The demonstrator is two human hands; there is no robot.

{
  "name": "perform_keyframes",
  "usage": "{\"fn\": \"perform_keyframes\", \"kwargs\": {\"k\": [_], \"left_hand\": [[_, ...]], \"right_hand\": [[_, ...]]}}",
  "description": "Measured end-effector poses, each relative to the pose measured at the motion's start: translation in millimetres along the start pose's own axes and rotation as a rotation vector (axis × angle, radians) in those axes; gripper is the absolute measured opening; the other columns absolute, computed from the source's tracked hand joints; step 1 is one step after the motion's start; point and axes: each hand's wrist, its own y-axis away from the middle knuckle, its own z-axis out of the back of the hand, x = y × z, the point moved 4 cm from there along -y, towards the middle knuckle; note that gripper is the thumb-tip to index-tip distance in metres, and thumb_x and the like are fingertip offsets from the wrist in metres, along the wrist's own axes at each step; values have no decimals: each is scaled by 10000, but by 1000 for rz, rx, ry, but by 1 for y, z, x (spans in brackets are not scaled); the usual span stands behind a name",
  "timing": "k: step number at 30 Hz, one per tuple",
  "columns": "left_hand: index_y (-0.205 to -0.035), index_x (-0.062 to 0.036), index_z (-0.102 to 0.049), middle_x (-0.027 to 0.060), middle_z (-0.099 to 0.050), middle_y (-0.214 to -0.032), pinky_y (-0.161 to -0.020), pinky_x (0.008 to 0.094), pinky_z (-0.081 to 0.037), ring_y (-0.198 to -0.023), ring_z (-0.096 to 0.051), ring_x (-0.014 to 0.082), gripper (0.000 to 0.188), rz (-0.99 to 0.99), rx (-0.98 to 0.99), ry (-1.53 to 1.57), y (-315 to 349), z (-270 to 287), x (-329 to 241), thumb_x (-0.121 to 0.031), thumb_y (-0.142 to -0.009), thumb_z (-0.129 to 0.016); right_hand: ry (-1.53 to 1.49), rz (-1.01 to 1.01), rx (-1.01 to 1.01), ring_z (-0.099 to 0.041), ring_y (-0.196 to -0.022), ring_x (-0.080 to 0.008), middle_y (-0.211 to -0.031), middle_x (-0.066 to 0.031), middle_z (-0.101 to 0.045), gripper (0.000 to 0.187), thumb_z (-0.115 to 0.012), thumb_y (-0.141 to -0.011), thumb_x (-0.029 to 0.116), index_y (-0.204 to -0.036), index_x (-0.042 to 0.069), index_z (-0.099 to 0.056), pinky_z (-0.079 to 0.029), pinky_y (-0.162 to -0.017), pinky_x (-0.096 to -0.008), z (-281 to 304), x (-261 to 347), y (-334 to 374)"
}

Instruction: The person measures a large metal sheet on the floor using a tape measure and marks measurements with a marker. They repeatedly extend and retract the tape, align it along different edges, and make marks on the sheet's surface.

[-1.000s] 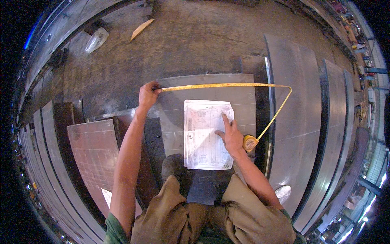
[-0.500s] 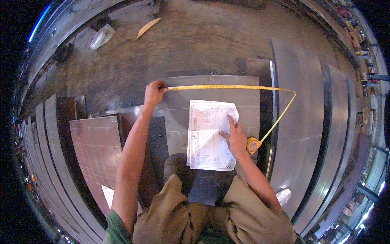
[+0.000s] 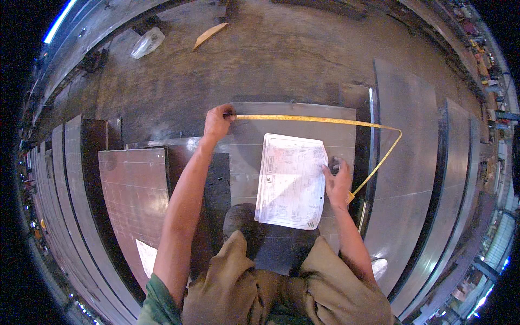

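Note:
My left hand point(image 3: 218, 122) is closed on the end of a yellow tape measure blade point(image 3: 303, 118), at the upper left of a grey metal plate point(image 3: 336, 143). The blade stretches right across the plate, bends sharply beyond its right edge and slants back toward me. Its yellow case point(image 3: 351, 197) shows only in part, beside and under my right hand. On the plate lies a stack of printed drawing sheets point(image 3: 292, 181). My right hand point(image 3: 339, 183) is at the stack's right edge, thumb and fingers curved but apart, the thumb by the paper.
Long metal plates point(image 3: 403, 162) stand to the right with dark gaps between them. A reddish-brown plate point(image 3: 135, 189) is at the left, a white paper point(image 3: 146, 255) on it. On the floor ahead are a clear plastic bag point(image 3: 147, 43) and a wood-coloured offcut point(image 3: 210, 36).
My right hand has moved right, off the face of the sheets to their edge, and now covers most of the tape case. My left hand keeps its hold on the blade's end.

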Motion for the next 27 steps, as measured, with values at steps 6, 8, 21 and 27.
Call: {"fn": "perform_keyframes", "kwargs": {"k": [6,8,21,27], "left_hand": [[-920,-46,-702,122,-727,-867,-767,359,-524,-838,-705,279,144,36,57,16,-3,-4,-3,-56,-782,-740],[-919,-45,-698,125,-724,-875,-769,361,-525,-843,-704,280,146,5,64,-40,-5,-2,0,-56,-779,-741],[-921,-46,-704,141,-723,-894,-788,388,-527,-870,-702,298,160,18,101,-69,-8,-6,2,-70,-770,-751],[-916,-42,-702,141,-725,-896,-782,380,-525,-869,-701,302,155,-2,95,-52,-6,-6,-4,-68,-772,-752]], "right_hand": [[-65,50,-95,-606,-936,-365,-1046,-218,-596,460,-748,-859,296,-1145,-24,-582,-485,-833,-425,-10,-6,1],[-51,50,-104,-604,-928,-366,-1038,-214,-593,435,-749,-857,283,-1130,-17,-593,-485,-827,-426,-11,-1,0],[-119,-39,-80,-610,-918,-385,-986,-203,-620,357,-770,-817,227,-1023,-6,-596,-478,-827,-433,-17,0,-10],[-226,-50,-98,-660,-785,-288,-858,-147,-676,307,-780,-807,178,-977,0,-596,-504,-740,-370,-20,-4,-10]]}}
